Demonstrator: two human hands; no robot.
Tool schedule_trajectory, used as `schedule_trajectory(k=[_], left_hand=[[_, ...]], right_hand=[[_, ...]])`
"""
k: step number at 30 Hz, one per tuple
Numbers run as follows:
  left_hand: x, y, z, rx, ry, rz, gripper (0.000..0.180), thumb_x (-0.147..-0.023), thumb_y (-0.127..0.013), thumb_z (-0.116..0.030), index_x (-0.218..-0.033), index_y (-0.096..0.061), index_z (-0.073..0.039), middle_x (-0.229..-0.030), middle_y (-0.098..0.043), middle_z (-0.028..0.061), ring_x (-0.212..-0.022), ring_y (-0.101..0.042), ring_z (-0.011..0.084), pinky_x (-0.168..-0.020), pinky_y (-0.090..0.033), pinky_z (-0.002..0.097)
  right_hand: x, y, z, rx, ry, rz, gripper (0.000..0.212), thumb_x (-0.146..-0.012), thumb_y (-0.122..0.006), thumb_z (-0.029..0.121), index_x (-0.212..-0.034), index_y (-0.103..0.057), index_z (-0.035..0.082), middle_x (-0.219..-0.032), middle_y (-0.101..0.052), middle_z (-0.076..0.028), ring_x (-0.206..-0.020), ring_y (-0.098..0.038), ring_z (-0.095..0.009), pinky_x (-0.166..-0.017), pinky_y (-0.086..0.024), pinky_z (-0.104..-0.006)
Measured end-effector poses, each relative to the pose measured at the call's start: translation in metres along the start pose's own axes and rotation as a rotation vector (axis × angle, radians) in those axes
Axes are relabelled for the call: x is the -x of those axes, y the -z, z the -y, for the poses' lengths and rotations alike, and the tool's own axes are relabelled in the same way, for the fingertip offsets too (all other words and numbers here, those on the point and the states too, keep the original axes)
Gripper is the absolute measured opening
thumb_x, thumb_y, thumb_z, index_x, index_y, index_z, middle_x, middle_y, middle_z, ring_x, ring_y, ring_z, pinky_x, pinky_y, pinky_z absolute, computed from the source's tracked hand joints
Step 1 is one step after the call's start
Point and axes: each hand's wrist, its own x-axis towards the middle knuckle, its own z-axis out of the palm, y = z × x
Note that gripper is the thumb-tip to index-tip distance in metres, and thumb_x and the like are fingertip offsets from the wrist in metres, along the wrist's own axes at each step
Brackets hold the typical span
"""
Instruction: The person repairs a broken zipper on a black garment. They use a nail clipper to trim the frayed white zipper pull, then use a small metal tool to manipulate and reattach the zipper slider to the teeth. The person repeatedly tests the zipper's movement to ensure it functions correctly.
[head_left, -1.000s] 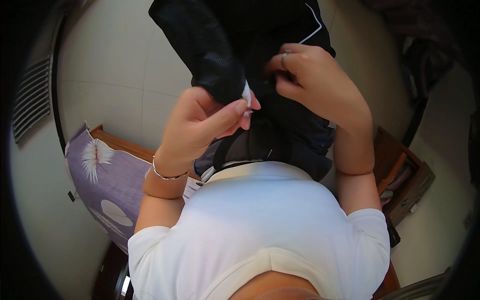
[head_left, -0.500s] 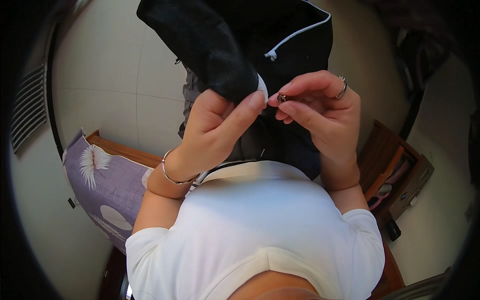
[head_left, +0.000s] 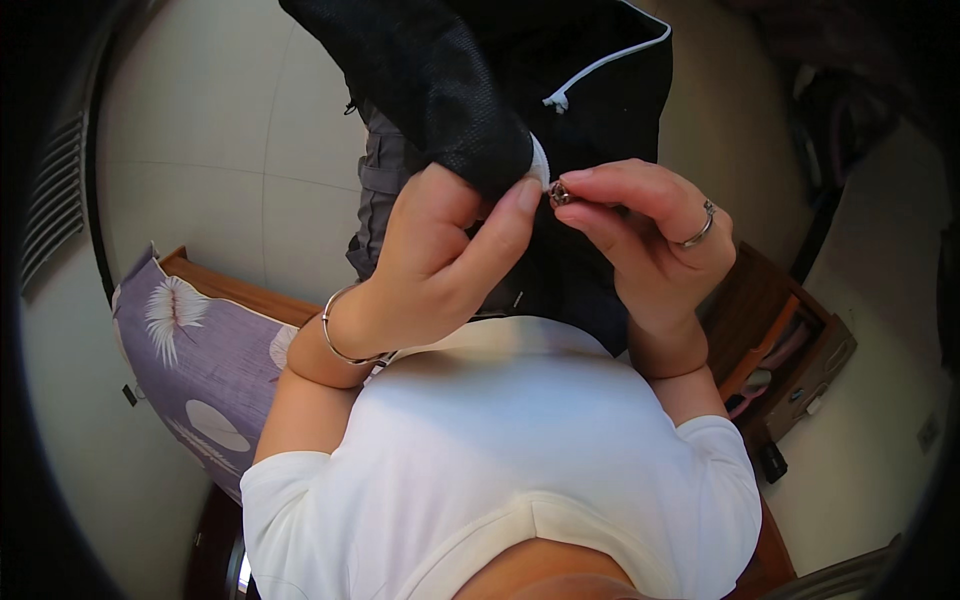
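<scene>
Nearest the camera, across the lower part of the view, lies the person's white shirt (head_left: pixel 500 430). Beyond it, both forearms reach forward over the lap. A silver bracelet (head_left: pixel 328 330) circles the left wrist. The left hand (head_left: pixel 440 240) is closed, pinching the end of a white strip (head_left: pixel 539 158) between thumb and fingers, with part of a black fabric item (head_left: pixel 440 90) bunched above it. The right hand (head_left: pixel 660 240) holds a small, dark metallic piece (head_left: pixel 559 195) between thumb and index finger; it carries a ring (head_left: pixel 701 232). The piece sits just beside the strip's end; whether the two touch cannot be told.

The black item lies over the lap and past the hands, its upper part cut off by the frame. A white cord (head_left: pixel 615 62), knotted at one end, lies on it. Grey trousers (head_left: pixel 380 190) show along its left side.

Farther off, to the left, a purple cloth (head_left: pixel 220 350) with white feather motifs covers wooden furniture (head_left: pixel 240 291). To the right stands a brown wooden cabinet (head_left: pixel 745 290). Pale floor tiles (head_left: pixel 200 130) extend beyond, with a slatted panel (head_left: pixel 55 190) at far left.
</scene>
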Motion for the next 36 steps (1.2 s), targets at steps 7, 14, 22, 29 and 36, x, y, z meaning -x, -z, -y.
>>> schedule_trajectory(k=[7, 14, 22, 29, 36], left_hand=[[-0.0033, -0.0020, 0.0028, 0.050, -0.040, 0.002, 0.007, -0.084, -0.047, -0.004, -0.083, -0.052, 0.001, -0.063, -0.049, -0.0002, -0.057, -0.042, 0.0058, -0.051, -0.035, 0.0196], [-0.0036, 0.0015, 0.0045, 0.001, -0.053, 0.016, 0.007, -0.083, -0.049, -0.005, -0.080, -0.053, 0.000, -0.058, -0.047, -0.0018, -0.052, -0.039, 0.0041, -0.046, -0.032, 0.0189], [-0.0028, 0.0012, 0.0062, 0.044, -0.054, -0.010, 0.007, -0.082, -0.051, -0.005, -0.078, -0.053, 0.000, -0.056, -0.046, -0.0026, -0.050, -0.037, 0.0030, -0.044, -0.030, 0.0188], [-0.0027, 0.0036, 0.0064, 0.057, -0.056, 0.001, 0.006, -0.082, -0.051, -0.005, -0.079, -0.054, 0.000, -0.058, -0.047, -0.0029, -0.051, -0.037, 0.0023, -0.045, -0.030, 0.0180], [-0.0021, 0.0036, 0.0073, 0.066, -0.065, -0.019, 0.006, -0.081, -0.051, -0.004, -0.080, -0.055, 0.000, -0.058, -0.047, -0.0033, -0.052, -0.037, 0.0015, -0.045, -0.030, 0.0175]], right_hand=[[0.0018, -0.0064, 0.0019, -0.084, -0.120, -0.052, 0.016, -0.063, -0.070, 0.001, -0.077, -0.062, 0.001, -0.069, -0.062, -0.009, -0.058, -0.059, -0.016, -0.051, -0.045, -0.0210], [-0.0007, -0.0056, 0.0018, 0.032, 0.014, -0.023, 0.018, -0.063, -0.071, -0.001, -0.078, -0.061, 0.001, -0.069, -0.062, -0.009, -0.059, -0.059, -0.017, -0.052, -0.046, -0.0216], [0.0011, -0.0083, 0.0006, -0.054, -0.006, -0.058, 0.018, -0.062, -0.069, -0.006, -0.077, -0.061, -0.001, -0.072, -0.062, -0.009, -0.063, -0.060, -0.018, -0.055, -0.047, -0.0224], [-0.0005, -0.0075, -0.0029, -0.093, 0.059, -0.014, 0.018, -0.062, -0.068, -0.007, -0.077, -0.061, 0.000, -0.073, -0.062, -0.009, -0.064, -0.061, -0.018, -0.056, -0.048, -0.0220], [-0.0016, -0.0085, -0.0028, -0.090, 0.053, -0.009, 0.018, -0.062, -0.069, -0.005, -0.077, -0.061, 0.000, -0.072, -0.062, -0.010, -0.064, -0.061, -0.018, -0.056, -0.048, -0.0222]])
